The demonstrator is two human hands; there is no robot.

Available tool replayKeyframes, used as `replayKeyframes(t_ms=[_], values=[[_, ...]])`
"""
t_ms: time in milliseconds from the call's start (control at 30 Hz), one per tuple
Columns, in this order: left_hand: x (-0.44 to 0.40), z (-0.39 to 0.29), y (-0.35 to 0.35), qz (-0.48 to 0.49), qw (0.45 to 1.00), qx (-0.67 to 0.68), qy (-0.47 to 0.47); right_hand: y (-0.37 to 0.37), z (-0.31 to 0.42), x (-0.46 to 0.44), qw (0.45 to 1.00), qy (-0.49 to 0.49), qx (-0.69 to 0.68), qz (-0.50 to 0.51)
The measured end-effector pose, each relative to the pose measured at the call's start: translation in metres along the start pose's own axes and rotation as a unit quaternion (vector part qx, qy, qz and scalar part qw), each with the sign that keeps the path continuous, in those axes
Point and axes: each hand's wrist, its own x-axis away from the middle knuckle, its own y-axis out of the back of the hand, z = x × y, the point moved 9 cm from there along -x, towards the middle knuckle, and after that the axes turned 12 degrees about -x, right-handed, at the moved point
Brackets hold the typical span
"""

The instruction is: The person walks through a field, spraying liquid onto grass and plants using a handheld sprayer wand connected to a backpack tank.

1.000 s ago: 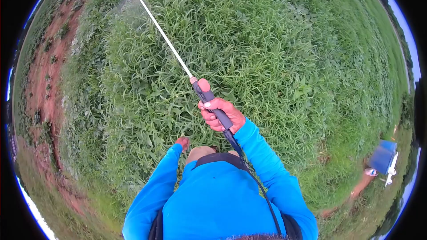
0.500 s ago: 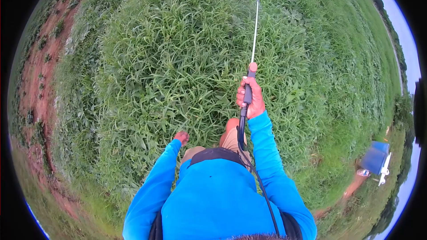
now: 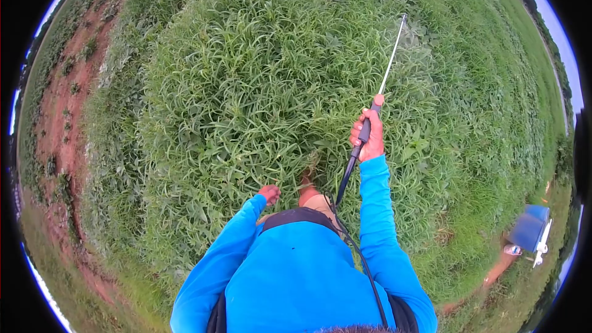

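Note:
My right hand [image 3: 372, 137] is wrapped round the dark handle of a spray wand [image 3: 391, 65], right of the middle of the view. The thin white tube slants up and to the right, with a faint mist near its tip over the leaves. From the handle a black hose [image 3: 361, 259] runs down past my right side. My left hand [image 3: 270, 194] hangs low by my waist, in front of the grass, and holds nothing that I can see; its fingers are small and partly curled.
Tall green grass and leafy plants [image 3: 246, 86] surround my legs. Along the left runs a strip of reddish soil [image 3: 65, 123]. At the lower right stand a blue container [image 3: 529, 228] and a small can-like item [image 3: 512, 250] beside it.
The wand has swung from the upper left across to the upper right, and my right hand has moved right with it. My left hand has shifted slightly right. A lower leg now shows more.

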Motion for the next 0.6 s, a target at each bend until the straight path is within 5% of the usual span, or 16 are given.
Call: replayKeyframes(t_ms=[367,600], values=[[-0.045,-0.046,0.083,-0.039,0.998,0.003,0.047,-0.106,-0.036,-0.056,0.926,-0.326,-0.023,0.188],[-0.069,-0.142,0.115,-0.059,0.996,-0.031,0.061,-0.161,-0.064,-0.081,0.867,-0.406,0.125,0.262]])
